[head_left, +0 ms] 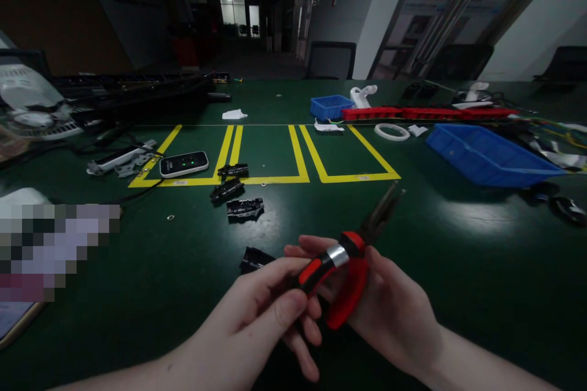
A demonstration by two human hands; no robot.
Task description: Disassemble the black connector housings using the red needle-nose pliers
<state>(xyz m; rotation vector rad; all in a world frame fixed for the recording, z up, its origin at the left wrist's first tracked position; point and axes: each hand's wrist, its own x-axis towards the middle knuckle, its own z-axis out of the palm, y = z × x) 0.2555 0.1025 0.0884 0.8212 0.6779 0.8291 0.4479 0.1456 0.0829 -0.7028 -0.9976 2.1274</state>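
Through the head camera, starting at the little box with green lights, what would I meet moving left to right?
Box with green lights → black parts → red-and-black pliers → large blue bin.

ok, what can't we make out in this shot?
All in the head view:
Red-and-black needle-nose pliers: one handle's end, covered by the bare left hand.
Glossy black plastic piece beyond that hand: near side, hidden by it.
Flat gold-rimmed device: screen pixelated, body cut off by the left edge.
Small white label on yellow tape: print too small to read.
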